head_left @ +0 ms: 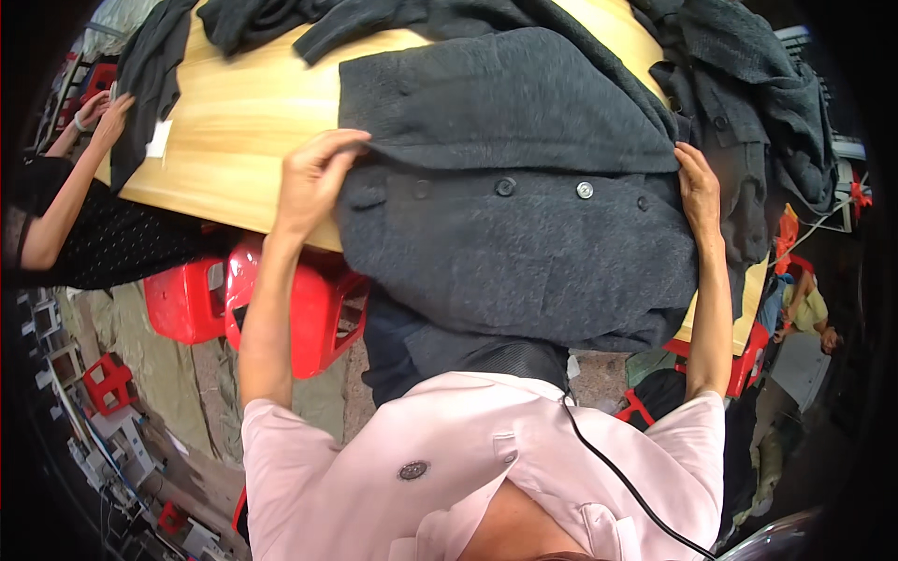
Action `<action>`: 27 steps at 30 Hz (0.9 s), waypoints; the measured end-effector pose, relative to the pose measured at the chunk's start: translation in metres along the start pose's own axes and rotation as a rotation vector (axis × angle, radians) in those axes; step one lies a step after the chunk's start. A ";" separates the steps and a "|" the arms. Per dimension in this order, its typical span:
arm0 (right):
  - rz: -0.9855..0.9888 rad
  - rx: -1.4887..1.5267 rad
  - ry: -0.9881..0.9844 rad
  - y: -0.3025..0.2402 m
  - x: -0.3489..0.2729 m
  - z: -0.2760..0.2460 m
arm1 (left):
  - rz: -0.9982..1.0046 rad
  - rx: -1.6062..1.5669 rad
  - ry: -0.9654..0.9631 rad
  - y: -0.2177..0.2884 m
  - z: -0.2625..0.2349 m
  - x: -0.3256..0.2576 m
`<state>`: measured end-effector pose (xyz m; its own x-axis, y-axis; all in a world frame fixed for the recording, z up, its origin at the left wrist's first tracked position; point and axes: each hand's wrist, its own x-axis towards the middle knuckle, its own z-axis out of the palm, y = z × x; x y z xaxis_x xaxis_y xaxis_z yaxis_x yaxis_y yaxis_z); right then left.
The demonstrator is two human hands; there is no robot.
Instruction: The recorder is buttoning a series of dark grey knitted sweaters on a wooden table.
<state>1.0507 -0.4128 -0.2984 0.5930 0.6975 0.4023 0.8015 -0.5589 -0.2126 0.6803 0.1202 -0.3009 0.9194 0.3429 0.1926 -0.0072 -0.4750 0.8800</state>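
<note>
A dark grey wool coat (524, 252) lies across the near edge of the wooden table (253, 112), its lower part hanging toward my lap. A row of buttons runs across it, one of them shiny silver (585, 191) and the others dark. My left hand (316, 178) pinches the coat's edge at the left end of the button row. At the opposite end, my right hand (697, 182) has its fingers closed on the same front edge. Between my hands that edge stretches nearly straight. The fingertips are partly hidden by the cloth.
More dark garments (748, 84) are heaped at the right and along the far side. At the left, another person's hands (103, 117) handle a dark garment near a white paper tag (159, 138). Red plastic stools (309, 318) stand under the table's near edge. A black cord (608, 453) crosses my shirt.
</note>
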 end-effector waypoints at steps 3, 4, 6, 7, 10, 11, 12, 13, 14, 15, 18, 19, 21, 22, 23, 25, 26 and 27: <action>0.006 -0.190 -0.067 -0.003 -0.007 -0.002 | 0.161 0.125 0.135 0.011 0.018 -0.004; 0.030 -0.282 -0.112 -0.011 -0.003 -0.006 | 0.141 0.117 0.139 0.016 0.023 -0.007; 0.025 -0.416 -0.098 -0.047 0.005 -0.006 | 0.247 0.230 0.163 0.015 0.025 -0.016; 0.028 -0.569 -0.090 -0.073 0.008 -0.010 | 0.237 0.224 0.181 0.015 0.030 -0.019; -0.023 -0.141 0.080 -0.202 0.027 -0.007 | 0.216 0.231 0.214 0.018 0.036 -0.036; -0.118 0.070 0.123 -0.242 0.029 0.001 | 0.211 0.214 0.233 0.020 0.038 -0.040; -0.180 0.216 0.048 -0.278 0.029 0.010 | 0.205 0.195 0.247 0.021 0.041 -0.044; -0.262 0.310 -0.005 -0.306 0.027 0.025 | 0.170 0.157 0.256 0.024 0.043 -0.047; -0.359 0.369 -0.038 -0.330 0.028 0.041 | 0.172 0.161 0.248 0.025 0.044 -0.048; -0.425 0.345 -0.073 -0.348 0.028 0.060 | 0.151 0.108 0.244 0.027 0.046 -0.048; -0.461 0.232 -0.094 -0.382 0.026 0.094 | 0.060 -0.030 0.171 0.022 0.033 -0.045; -0.438 0.246 -0.107 -0.384 0.030 0.097 | 0.022 -0.071 0.152 0.019 0.026 -0.043; -0.327 0.323 -0.021 -0.386 0.035 0.099 | -0.032 -0.128 0.132 0.012 0.015 -0.036; -0.270 0.326 0.006 -0.384 0.035 0.098 | -0.087 -0.179 0.119 0.009 0.012 -0.032; -0.231 0.302 -0.022 -0.378 0.034 0.095 | -0.160 -0.193 0.058 0.011 0.006 -0.027; -0.297 0.296 -0.038 -0.375 0.035 0.094 | -0.192 -0.233 0.039 0.008 0.000 -0.014; -0.337 0.289 -0.042 -0.375 0.034 0.094 | -0.170 -0.296 0.021 0.011 -0.001 -0.007; -0.398 0.258 -0.087 -0.375 0.037 0.095 | -0.174 -0.305 0.027 0.016 -0.001 -0.006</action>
<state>0.7796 -0.1352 -0.2881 0.2319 0.8755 0.4239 0.9538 -0.1190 -0.2758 0.6747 0.1112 -0.2878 0.9065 0.4207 0.0359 0.0280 -0.1447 0.9891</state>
